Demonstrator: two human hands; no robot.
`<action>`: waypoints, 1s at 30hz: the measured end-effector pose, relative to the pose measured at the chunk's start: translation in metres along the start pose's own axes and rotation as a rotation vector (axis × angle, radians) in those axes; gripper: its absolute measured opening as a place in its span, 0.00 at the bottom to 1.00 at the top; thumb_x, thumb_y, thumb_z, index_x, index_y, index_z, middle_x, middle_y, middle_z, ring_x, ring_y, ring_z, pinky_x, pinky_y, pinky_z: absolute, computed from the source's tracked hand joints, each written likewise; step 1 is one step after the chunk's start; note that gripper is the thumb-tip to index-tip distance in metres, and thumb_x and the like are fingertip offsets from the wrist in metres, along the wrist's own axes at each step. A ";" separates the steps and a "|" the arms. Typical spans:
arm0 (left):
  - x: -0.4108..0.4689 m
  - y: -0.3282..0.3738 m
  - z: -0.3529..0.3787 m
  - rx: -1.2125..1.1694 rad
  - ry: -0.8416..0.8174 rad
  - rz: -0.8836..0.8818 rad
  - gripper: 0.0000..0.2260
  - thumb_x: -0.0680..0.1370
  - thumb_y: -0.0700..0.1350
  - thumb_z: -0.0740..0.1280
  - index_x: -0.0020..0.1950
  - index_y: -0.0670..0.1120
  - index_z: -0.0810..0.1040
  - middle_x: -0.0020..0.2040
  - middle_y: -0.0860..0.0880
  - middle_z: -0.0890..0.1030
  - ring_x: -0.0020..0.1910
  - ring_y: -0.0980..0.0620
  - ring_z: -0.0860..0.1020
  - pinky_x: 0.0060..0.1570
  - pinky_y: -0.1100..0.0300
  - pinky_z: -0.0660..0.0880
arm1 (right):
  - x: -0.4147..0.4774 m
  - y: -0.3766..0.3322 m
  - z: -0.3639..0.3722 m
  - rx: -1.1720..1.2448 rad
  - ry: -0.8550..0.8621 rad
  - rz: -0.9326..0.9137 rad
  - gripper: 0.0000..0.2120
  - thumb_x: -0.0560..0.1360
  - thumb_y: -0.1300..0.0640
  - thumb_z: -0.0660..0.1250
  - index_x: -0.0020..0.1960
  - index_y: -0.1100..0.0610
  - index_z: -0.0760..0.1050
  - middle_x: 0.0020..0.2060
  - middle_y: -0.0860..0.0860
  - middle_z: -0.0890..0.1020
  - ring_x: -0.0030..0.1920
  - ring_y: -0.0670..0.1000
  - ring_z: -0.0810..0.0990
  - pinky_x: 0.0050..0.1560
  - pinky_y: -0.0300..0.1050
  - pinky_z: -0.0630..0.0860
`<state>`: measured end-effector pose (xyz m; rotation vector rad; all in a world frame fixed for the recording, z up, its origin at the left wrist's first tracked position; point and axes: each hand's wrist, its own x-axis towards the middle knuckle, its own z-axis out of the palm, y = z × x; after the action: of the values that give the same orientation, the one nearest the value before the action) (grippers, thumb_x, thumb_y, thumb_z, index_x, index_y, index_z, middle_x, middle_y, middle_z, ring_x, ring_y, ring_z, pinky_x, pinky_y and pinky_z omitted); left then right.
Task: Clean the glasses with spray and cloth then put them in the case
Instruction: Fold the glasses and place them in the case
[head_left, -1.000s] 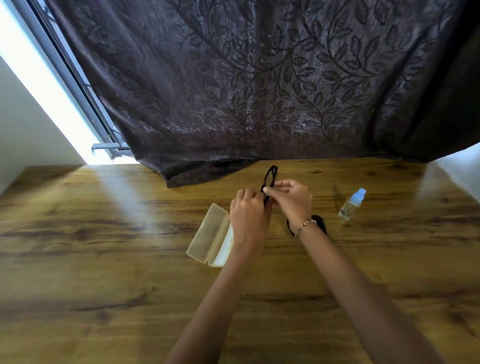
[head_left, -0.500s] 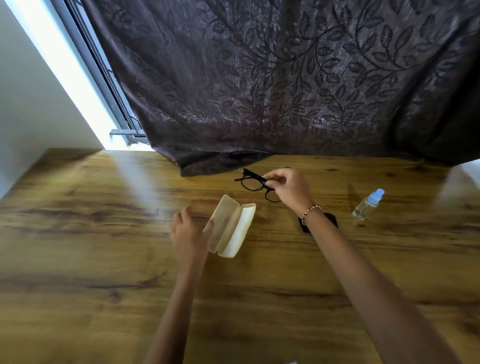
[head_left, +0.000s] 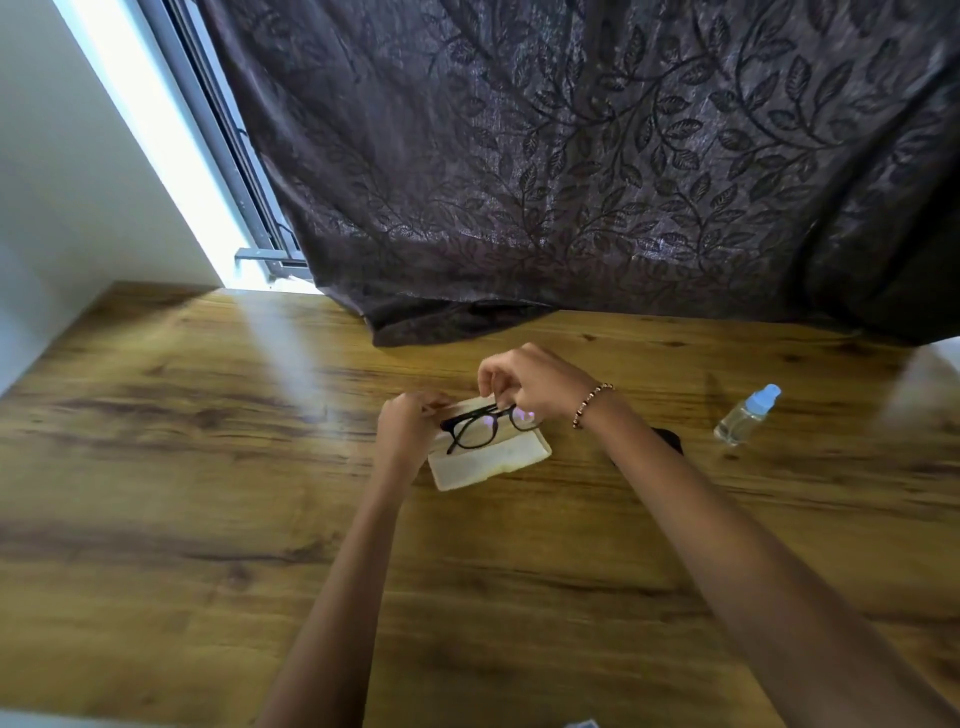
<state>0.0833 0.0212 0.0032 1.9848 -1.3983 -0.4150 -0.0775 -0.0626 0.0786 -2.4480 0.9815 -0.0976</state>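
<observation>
A person lowered a pair of black-framed glasses over an open cream case on a wooden worktop. The right hand pinched the frame near its bridge; the left hand had its fingers closed on the frame's left end. Half a second earlier the left hand had been at the case alone, with the glasses held clear of it beyond its far edge — they had since been carried over the case, which now lay turned broadside. That shift suggested the cleaning was finished and the stowing under way, though the glasses did not yet appear seated inside. The spray bottle stood well apart to the right, and a dark item, likely the cloth, lay behind the right forearm — below a leaf-patterned curtain.
</observation>
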 end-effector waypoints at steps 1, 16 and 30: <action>0.003 0.003 0.002 -0.013 -0.009 0.039 0.08 0.74 0.38 0.69 0.50 0.43 0.84 0.47 0.47 0.85 0.46 0.50 0.81 0.42 0.62 0.73 | 0.000 0.002 0.001 0.001 -0.014 0.001 0.17 0.70 0.76 0.63 0.43 0.55 0.79 0.36 0.47 0.82 0.38 0.41 0.81 0.42 0.39 0.79; 0.020 0.015 0.023 -0.151 -0.115 0.094 0.08 0.71 0.44 0.74 0.49 0.44 0.84 0.45 0.51 0.85 0.42 0.59 0.80 0.47 0.68 0.75 | -0.004 0.023 0.027 0.060 -0.034 0.179 0.10 0.69 0.68 0.71 0.40 0.54 0.83 0.37 0.47 0.84 0.40 0.42 0.82 0.48 0.46 0.81; 0.024 0.015 0.024 -0.161 -0.079 0.145 0.06 0.72 0.42 0.73 0.48 0.44 0.84 0.44 0.51 0.84 0.39 0.64 0.76 0.41 0.81 0.68 | -0.014 0.019 0.042 -0.023 0.058 0.147 0.07 0.73 0.67 0.69 0.44 0.58 0.83 0.42 0.51 0.84 0.41 0.45 0.82 0.45 0.38 0.79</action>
<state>0.0671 -0.0117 -0.0011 1.7430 -1.4978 -0.5270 -0.0895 -0.0475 0.0342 -2.3966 1.1907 -0.1074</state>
